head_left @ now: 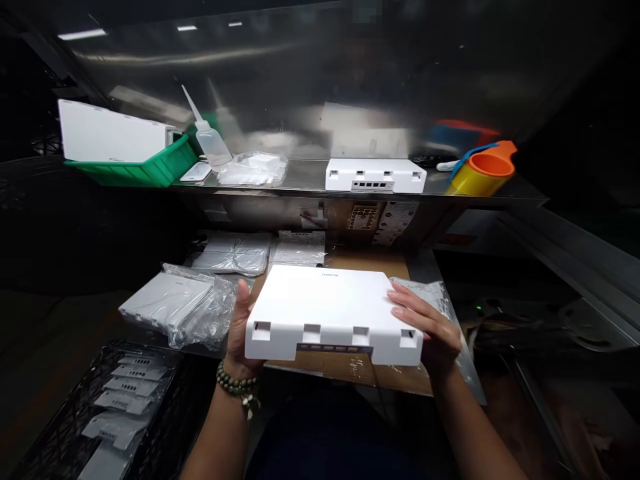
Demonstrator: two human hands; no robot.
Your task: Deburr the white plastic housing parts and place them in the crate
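Note:
Between my two hands is a white network router box [323, 300], held above the worktable with its port side facing me. Four-cornered and flat, it has notches along the near edge and a row of ports in a recess. My left hand [241, 333] grips its left side, thumb up along the edge, with a beaded bracelet at the wrist. At the right side, my right hand [427, 323] lays its fingers over the top corner; its thumb is hidden. Beneath the box, brown cardboard [345, 370] covers part of the table.
Left on the table lie plastic-bagged white housings [170, 300] and wrapped white panels [235, 252]. A black crate [165, 393] holds several white parts. The shelf carries a green bin [135, 170], a squeeze bottle [213, 143], another white router [375, 177] and a yellow-orange tape holder [483, 175].

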